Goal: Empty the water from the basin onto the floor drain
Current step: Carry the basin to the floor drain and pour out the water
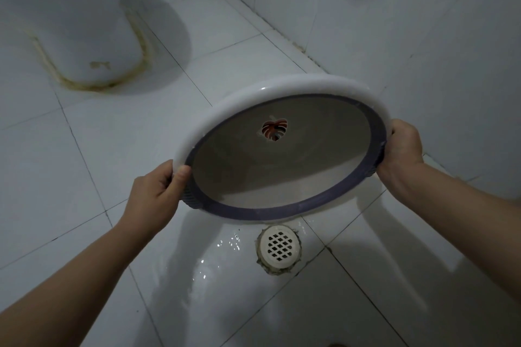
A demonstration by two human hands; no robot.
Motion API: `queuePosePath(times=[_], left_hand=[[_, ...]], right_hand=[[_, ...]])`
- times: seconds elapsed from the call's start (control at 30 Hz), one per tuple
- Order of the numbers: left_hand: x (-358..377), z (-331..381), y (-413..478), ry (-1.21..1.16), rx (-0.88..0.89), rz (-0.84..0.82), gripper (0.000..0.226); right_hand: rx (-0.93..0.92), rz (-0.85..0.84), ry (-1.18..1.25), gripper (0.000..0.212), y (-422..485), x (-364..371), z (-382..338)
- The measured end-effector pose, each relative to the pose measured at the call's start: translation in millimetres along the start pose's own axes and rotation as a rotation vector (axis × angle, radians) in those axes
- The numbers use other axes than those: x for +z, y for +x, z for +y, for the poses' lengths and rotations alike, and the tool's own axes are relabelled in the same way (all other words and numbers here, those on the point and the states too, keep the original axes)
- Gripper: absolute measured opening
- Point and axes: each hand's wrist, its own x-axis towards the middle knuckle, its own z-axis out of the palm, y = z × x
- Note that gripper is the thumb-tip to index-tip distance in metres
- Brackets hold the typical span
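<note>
**Tipped basin held over floor drain, bathroom floor**

Item 1. Round plastic basin with a white outer rim, purple inner band and grey interior [282, 166]: held in the air at the centre of the view, tilted steeply so its open mouth faces the camera and its lower edge hangs just above the drain. A small leaf-shaped mark in red and white [274, 129] sits on the inside of the bottom. No pooled water is visible inside.

Item 2. Left hand [156, 191]: at 9 o'clock of the basin, clenched on the rim, thumb lying over the white edge and fingers wrapped behind it.

Item 3. Right hand [401, 149]: at 3 o'clock of the basin, closed round the rim, fingers curled behind the edge; both forearms bare.

Item 4. Round white plastic floor drain cover with a lattice of diamond openings [280, 245]: set into the floor at 6 o'clock of the basin, just below its lower edge, ringed with rough grey grout.

Item 5. White glazed floor tiles with dark joints [84, 177]: wet and glistening in a patch at 8 o'clock of the drain.

Item 6. White ceramic toilet base [84, 36]: at 11 o'clock of the view, well apart from the basin, with yellow-brown staining along its foot.

Item 7. White tiled wall [423, 36]: at 1 to 3 o'clock, behind the basin.
</note>
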Motion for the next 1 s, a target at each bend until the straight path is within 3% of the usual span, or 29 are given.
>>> queuePosePath(times=[0.17, 0.57, 0.87, 1.0], left_hand=[[-7.2, 3.1, -1.4, 0.109, 0.143, 0.025, 0.072], [-10.3, 2.7, -8.1, 0.122, 0.373, 0.025, 0.052], [-12.1, -0.7, -10.3, 0.075, 0.462, -0.049, 0.046], [-14.3, 1.3, -10.2, 0.048, 0.493, -0.079, 0.043]], right_hand=[[0.0, -0.012, 0.005, 0.017, -6.8, -6.6, 0.3], [-0.019, 0.033, -0.017, 0.017, -19.2, -31.7, 10.5], [-0.063, 0.06, 0.008, 0.025, -26.1, -43.0, 18.6], [-0.074, 0.052, 0.082, 0.039, -25.9, -43.2, 17.4]])
